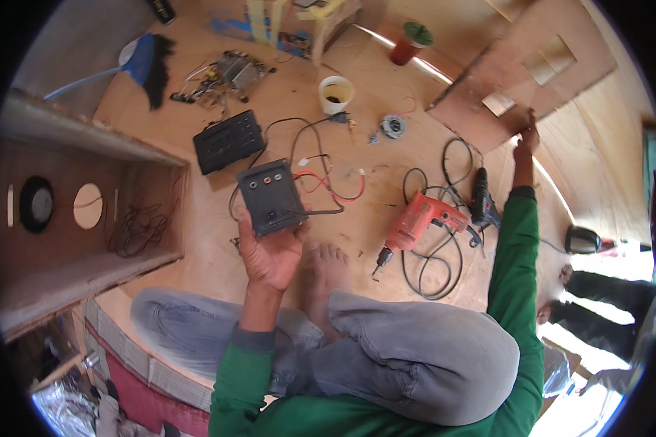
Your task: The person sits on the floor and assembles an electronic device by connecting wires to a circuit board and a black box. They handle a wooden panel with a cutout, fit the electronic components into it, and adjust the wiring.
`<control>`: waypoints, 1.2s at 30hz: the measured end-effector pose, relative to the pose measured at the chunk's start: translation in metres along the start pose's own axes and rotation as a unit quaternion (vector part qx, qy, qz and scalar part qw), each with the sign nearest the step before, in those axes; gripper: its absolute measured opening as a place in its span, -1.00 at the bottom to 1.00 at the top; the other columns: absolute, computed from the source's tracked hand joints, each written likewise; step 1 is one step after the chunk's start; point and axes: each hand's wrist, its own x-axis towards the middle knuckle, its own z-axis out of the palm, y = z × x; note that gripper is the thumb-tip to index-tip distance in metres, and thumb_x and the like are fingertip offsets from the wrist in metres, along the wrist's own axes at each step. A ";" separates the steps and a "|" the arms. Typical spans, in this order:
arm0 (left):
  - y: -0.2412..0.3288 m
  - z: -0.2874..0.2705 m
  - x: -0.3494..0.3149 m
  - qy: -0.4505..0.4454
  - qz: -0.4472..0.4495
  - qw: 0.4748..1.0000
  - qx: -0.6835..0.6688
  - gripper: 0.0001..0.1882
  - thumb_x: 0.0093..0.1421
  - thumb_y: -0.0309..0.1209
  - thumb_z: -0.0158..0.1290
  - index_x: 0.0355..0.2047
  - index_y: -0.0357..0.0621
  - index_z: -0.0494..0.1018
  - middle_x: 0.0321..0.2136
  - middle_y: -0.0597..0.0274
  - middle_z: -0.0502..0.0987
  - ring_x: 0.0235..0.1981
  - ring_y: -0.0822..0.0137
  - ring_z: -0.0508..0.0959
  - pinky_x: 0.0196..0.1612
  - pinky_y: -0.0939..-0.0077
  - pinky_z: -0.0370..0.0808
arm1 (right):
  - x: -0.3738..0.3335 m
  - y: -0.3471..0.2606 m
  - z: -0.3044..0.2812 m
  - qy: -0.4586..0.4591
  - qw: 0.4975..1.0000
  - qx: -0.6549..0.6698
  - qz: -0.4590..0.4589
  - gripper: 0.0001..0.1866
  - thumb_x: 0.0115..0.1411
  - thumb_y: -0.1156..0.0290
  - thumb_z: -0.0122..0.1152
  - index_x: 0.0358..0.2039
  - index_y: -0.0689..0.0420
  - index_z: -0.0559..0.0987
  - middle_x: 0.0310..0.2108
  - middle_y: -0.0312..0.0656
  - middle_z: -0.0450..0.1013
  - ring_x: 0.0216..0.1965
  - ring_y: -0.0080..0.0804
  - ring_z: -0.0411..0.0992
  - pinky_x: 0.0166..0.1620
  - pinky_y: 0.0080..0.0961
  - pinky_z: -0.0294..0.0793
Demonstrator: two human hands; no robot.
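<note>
My left hand (271, 255) is closed around the lower end of a black rectangular jack panel (270, 195), raised above the wooden floor. Three round sockets and a small connector show on its face, and a black cable and red wires trail from it. Far out to the right, my right hand (526, 143) grips the lower edge of a brown plywood board (481, 80) that has two cut-out openings. The board stands tilted at the upper right. Behind the jack panel lies a black plastic case (229, 142).
An orange corded drill (419, 224) and a black drill (482, 200) lie between my arms. Farther back are a circuit board (235, 73), a white cup (336, 94), a small speaker part (393, 127) and a red cup (410, 45). An open wooden box (87, 251) stands left.
</note>
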 end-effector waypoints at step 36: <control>0.158 0.167 -0.088 -0.262 0.117 0.958 -0.012 -0.14 0.41 -0.03 0.34 0.52 -0.27 0.30 0.42 -0.07 0.40 0.25 -0.01 0.50 0.27 0.17 0.59 | -0.294 -0.204 -0.093 -0.167 0.966 0.195 -0.036 -0.42 0.58 0.07 0.30 0.37 0.26 0.51 0.28 -0.17 0.55 0.34 -0.41 0.41 0.49 -0.24 0.23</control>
